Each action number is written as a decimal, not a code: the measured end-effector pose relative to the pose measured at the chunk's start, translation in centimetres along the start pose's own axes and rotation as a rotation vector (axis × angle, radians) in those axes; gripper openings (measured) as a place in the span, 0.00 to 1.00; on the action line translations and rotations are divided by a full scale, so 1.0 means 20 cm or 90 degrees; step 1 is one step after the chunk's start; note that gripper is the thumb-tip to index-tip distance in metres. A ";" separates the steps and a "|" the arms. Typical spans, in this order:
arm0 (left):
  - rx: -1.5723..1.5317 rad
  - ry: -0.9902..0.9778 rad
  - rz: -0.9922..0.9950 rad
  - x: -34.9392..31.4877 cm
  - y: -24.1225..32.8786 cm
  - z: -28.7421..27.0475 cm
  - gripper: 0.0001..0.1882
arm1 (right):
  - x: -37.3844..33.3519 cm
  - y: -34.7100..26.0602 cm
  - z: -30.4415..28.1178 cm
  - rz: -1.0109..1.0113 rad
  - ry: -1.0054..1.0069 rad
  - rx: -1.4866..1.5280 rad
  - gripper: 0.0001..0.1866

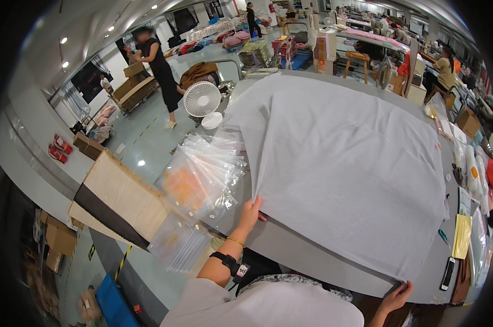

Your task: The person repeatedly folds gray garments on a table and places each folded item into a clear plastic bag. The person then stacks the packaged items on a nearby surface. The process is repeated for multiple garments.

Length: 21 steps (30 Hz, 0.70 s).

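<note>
A large light grey cloth (350, 174) lies spread over the grey table (279, 234), with soft wrinkles across it. At its near left corner, my left hand (250, 214) pinches the edge between thumb and fingers. My right hand (398, 296) grips the near right corner by the table's front edge. Between the two hands the cloth's near edge runs fairly straight. More grey fabric (252, 117) shows under its left side. Fanned clear plastic bags (203, 174) lie just left of the cloth.
A small white fan (202, 99) stands beyond the bags. On the right side of the table are a phone (448, 273), a teal-handled tool (443, 235) and a yellow packet (462, 236). A wooden board (121, 191) is at the left. One person (159, 68) walks in the aisle.
</note>
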<state>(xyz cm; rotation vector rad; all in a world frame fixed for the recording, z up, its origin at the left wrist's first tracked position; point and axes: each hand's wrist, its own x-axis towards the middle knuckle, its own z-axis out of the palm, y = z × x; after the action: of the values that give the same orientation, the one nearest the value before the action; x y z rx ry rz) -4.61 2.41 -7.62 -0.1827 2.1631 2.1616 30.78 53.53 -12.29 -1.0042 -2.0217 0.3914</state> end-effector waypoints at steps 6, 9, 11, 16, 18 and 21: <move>-0.012 -0.010 0.002 -0.01 0.02 0.00 0.25 | 0.00 0.00 0.00 0.012 -0.014 -0.003 0.11; -0.017 -0.011 0.005 -0.01 0.01 0.01 0.26 | 0.01 -0.03 -0.01 0.004 -0.007 0.000 0.11; -0.023 -0.011 0.011 -0.01 0.01 0.01 0.26 | 0.02 -0.05 -0.01 -0.044 0.007 -0.027 0.11; -0.036 -0.038 0.002 -0.03 0.02 0.00 0.26 | 0.04 -0.09 -0.04 -0.066 -0.037 -0.031 0.10; -0.035 -0.036 0.004 -0.03 0.03 0.00 0.26 | 0.06 -0.09 -0.07 -0.056 -0.069 -0.002 0.10; -0.044 -0.035 0.002 -0.03 0.03 -0.01 0.27 | 0.08 -0.06 -0.12 -0.192 -0.084 0.000 0.09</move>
<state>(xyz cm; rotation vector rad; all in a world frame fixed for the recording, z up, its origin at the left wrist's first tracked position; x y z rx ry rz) -4.09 2.27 -6.99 -0.1225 2.0642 2.2173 31.44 53.87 -9.30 -0.6727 -2.2501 0.3007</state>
